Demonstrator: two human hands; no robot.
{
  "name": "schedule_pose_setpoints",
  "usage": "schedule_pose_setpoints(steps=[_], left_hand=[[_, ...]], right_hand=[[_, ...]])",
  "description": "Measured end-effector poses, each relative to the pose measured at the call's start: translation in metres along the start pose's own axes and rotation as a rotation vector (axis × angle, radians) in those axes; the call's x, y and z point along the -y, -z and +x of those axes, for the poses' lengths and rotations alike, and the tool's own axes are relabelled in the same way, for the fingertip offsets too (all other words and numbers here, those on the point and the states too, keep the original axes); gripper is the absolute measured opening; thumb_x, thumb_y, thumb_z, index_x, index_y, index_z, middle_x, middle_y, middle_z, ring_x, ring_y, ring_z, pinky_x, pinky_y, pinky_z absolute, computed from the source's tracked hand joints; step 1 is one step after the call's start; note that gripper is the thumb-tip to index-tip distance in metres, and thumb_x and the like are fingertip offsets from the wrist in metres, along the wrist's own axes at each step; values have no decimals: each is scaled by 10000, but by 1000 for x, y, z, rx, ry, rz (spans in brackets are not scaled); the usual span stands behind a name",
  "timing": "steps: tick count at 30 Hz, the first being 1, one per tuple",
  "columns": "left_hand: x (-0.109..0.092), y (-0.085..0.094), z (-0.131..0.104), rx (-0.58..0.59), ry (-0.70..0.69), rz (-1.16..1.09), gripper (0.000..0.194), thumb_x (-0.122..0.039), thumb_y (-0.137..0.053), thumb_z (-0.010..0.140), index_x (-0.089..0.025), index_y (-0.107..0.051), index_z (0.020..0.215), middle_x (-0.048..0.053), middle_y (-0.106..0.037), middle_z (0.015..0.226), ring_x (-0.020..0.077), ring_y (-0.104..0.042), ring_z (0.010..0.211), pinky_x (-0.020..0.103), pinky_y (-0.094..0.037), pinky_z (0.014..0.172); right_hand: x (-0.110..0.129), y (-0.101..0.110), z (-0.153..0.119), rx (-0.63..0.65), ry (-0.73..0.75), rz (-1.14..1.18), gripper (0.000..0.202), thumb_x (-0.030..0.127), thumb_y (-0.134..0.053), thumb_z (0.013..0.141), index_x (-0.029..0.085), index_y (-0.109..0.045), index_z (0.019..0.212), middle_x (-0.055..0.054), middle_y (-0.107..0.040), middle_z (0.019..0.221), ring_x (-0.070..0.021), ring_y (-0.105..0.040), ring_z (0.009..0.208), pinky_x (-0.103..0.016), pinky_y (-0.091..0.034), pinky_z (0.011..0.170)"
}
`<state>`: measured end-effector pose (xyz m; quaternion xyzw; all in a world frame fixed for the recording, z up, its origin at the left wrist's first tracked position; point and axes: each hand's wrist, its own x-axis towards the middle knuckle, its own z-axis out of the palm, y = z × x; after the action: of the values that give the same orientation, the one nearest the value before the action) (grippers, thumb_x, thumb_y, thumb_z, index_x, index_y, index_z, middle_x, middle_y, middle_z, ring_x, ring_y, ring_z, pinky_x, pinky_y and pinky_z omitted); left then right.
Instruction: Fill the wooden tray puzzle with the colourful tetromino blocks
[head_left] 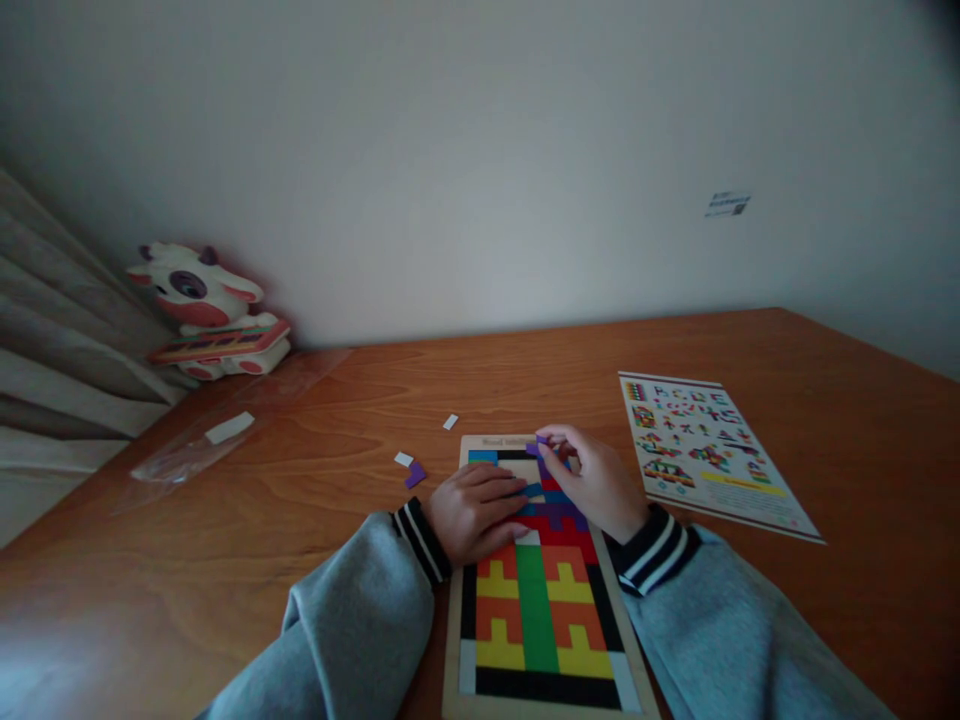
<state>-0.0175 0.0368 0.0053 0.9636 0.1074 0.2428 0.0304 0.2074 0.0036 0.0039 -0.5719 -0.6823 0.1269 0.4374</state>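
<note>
A wooden puzzle board (452,650) lies on the table, filled over much of its area with coloured block pieces. My left hand (480,505) rests flat over the board's upper left part, fingers stretched across blue and purple pieces. At the board's upper right, my right hand (589,475) pinches a purple piece (534,449) between thumb and fingers. A pale bare area of the board shows between the two hands. Left of the board lie a loose purple piece (415,475) and a small white piece (403,459); another white piece (450,422) is farther back.
A printed pattern sheet (705,450) lies right of the board. At the back left stands a cow-shaped toy (210,310) with a keyboard. A clear plastic bag (180,460) is on the table's left side, near a curtain (67,360). Behind the table (300,620) is a wall.
</note>
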Motion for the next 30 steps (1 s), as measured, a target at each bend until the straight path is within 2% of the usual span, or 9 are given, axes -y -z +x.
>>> schedule_pose_setpoints(steps=[3, 7, 15, 20, 26, 30], left_hand=[[0, 1, 0, 5, 1, -14, 357, -374, -488, 987, -130, -661, 1182, 116, -695, 1204, 256, -644, 1118, 414, -551, 965], [0, -1, -2, 10, 4, -90, 359, -338, -447, 1007, -102, -653, 1182, 139, -675, 1236, 230, -621, 1184, 395, -480, 1084], [7, -15, -10, -52, 45, -250, 344, -349, -450, 999, -137, -648, 1184, 124, -682, 1228, 204, -627, 1183, 380, -456, 1107], [4, -9, -8, -55, 25, -198, 287, -323, -510, 981, -155, -650, 1168, 101, -717, 1157, 206, -646, 1149, 410, -459, 1098], [-2, -5, -1, -88, 8, -184, 280, -308, -512, 983, -143, -651, 1160, 109, -726, 1093, 184, -676, 1051, 337, -535, 986], [13, 10, -10, -67, 23, -85, 286, -309, -524, 971, -176, -636, 1198, 100, -712, 1132, 197, -664, 1036, 353, -545, 921]], right_hand=[[0, 0, 0, 9, 8, 0, 167, 268, -538, 926, 232, -602, 1076, -53, -720, 975, -194, -674, 825, -355, -540, 784], [0, -1, 0, 20, 7, -9, 162, 270, -534, 926, 235, -605, 1067, -49, -722, 974, -197, -675, 826, -356, -540, 779], [-1, -1, 0, 43, -11, 5, 169, 279, -533, 929, 231, -611, 1071, -62, -725, 969, -200, -672, 813, -374, -543, 773], [-3, -2, -1, 53, -21, -10, 171, 291, -537, 926, 233, -612, 1069, -56, -724, 959, -206, -674, 824, -380, -540, 783], [-3, -2, -1, 62, -30, -17, 188, 321, -529, 929, 234, -614, 1073, -58, -726, 966, -209, -680, 828, -373, -542, 775], [-3, 0, -1, 47, -51, -11, 208, 344, -526, 927, 226, -619, 1072, -68, -727, 964, -211, -685, 828, -369, -550, 768]])
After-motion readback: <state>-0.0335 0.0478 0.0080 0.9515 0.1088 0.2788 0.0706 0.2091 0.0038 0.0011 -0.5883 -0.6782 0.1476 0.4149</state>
